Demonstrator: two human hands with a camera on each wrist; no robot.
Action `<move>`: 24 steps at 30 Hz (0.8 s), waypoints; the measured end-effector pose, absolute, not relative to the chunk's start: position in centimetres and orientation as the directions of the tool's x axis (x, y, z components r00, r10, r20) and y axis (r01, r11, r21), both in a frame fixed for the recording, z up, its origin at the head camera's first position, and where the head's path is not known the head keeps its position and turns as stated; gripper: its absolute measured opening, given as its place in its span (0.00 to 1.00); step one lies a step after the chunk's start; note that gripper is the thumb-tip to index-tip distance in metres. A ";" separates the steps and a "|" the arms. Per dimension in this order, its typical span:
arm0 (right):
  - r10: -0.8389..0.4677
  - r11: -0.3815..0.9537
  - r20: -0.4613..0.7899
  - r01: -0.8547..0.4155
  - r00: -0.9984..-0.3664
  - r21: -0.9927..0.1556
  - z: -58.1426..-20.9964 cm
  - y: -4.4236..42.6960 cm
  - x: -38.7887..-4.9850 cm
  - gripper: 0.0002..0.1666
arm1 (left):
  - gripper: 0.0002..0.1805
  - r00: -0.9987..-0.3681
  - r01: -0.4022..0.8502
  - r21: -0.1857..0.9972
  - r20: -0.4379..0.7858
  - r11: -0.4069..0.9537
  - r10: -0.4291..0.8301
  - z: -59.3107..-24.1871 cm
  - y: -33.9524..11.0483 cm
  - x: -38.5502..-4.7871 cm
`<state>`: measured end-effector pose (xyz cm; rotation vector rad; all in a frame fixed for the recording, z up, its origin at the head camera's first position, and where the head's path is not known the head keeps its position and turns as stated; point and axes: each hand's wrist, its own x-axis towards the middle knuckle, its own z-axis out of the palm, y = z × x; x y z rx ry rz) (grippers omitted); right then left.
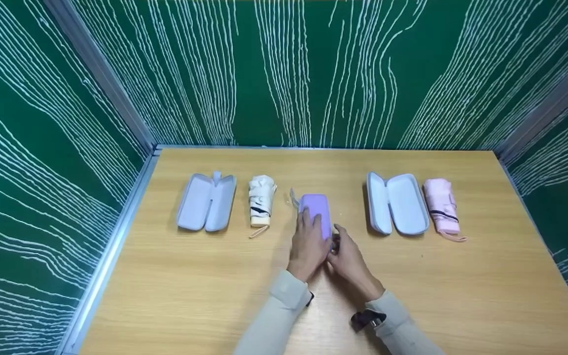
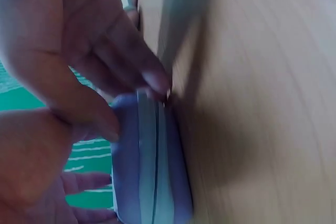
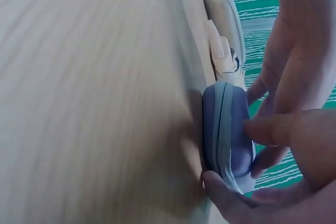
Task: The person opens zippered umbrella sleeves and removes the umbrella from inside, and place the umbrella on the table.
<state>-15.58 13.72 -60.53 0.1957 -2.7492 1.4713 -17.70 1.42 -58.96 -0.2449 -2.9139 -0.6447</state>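
Observation:
A closed purple zip case (image 1: pixel 317 201) lies lengthwise on the table between both hands, a thin strap at its far left corner. My left hand (image 1: pixel 308 244) lies over its near left part, fingers on the lid, holding it. At the near right corner is my right hand (image 1: pixel 350 264). In the right wrist view, the right thumb (image 3: pixel 268 129) is on the lid and a fingertip (image 3: pixel 215 182) meets the lower side by the seam. The pale zip band (image 2: pixel 156 166) runs along the case's edge; fingers hide whether a zip pull is there.
Left stand an open pale lavender case (image 1: pixel 196 202) and a white folded umbrella (image 1: pixel 262 195). To the right are an open light-blue case (image 1: pixel 407 204) and a pink folded umbrella (image 1: pixel 440 197). Green panels with white lines border the wooden table (image 1: pixel 190 296).

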 end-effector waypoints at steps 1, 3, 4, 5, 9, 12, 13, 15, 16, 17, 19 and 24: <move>-0.114 0.548 0.065 -0.117 -0.991 -0.828 -60.6 13.8 -15.7 0.43 | 0.34 -0.978 0.175 0.398 0.172 0.900 0.114 -59.0 1.6 -17.5; -0.138 0.546 0.049 -0.117 -0.989 -0.829 -60.6 14.1 -15.8 0.46 | 0.38 -0.983 0.150 0.390 0.160 0.908 0.093 -59.0 1.9 -17.3; -0.147 0.548 0.036 -0.111 -0.988 -0.829 -60.6 14.2 -15.9 0.47 | 0.40 -0.984 0.139 0.389 0.159 0.911 0.083 -59.1 2.0 -17.2; -0.152 0.543 0.019 -0.100 -0.988 -0.834 -60.6 14.3 -15.9 0.48 | 0.41 -0.985 0.128 0.391 0.156 0.911 0.072 -59.2 2.2 -17.1; -0.155 0.515 -0.024 -0.060 -0.988 -0.855 -60.7 14.6 -16.1 0.46 | 0.46 -0.989 0.097 0.403 0.143 0.910 0.042 -59.6 2.5 -16.9; -0.137 0.470 -0.055 -0.016 -0.989 -0.882 -60.8 14.8 -16.3 0.44 | 0.47 -0.988 0.085 0.433 0.151 0.897 0.021 -59.8 2.7 -16.9; -0.130 0.456 -0.063 -0.003 -0.989 -0.890 -60.8 14.9 -16.4 0.43 | 0.47 -0.988 0.082 0.448 0.156 0.890 0.013 -59.9 2.7 -16.9; -0.118 0.430 -0.078 0.020 -0.990 -0.903 -60.8 14.9 -16.4 0.43 | 0.48 -0.986 0.076 0.473 0.164 0.878 -0.003 -59.9 2.8 -16.8; -0.114 0.415 -0.085 0.030 -0.990 -0.909 -60.9 14.9 -16.5 0.43 | 0.48 -0.985 0.074 0.480 0.173 0.874 -0.011 -59.9 2.8 -16.9; -0.112 0.403 -0.089 0.036 -0.990 -0.914 -60.9 14.9 -16.5 0.43 | 0.48 -0.984 0.072 0.484 0.177 0.872 -0.017 -59.9 2.8 -16.9; -0.109 0.386 -0.091 0.043 -0.990 -0.922 -60.8 14.9 -16.5 0.43 | 0.49 -0.983 0.066 0.486 0.183 0.872 -0.027 -59.8 2.8 -16.9; -0.124 0.344 -0.085 0.037 -0.989 -0.938 -60.7 14.9 -16.5 0.40 | 0.49 -0.980 0.058 0.494 0.195 0.868 -0.046 -59.8 2.7 -16.9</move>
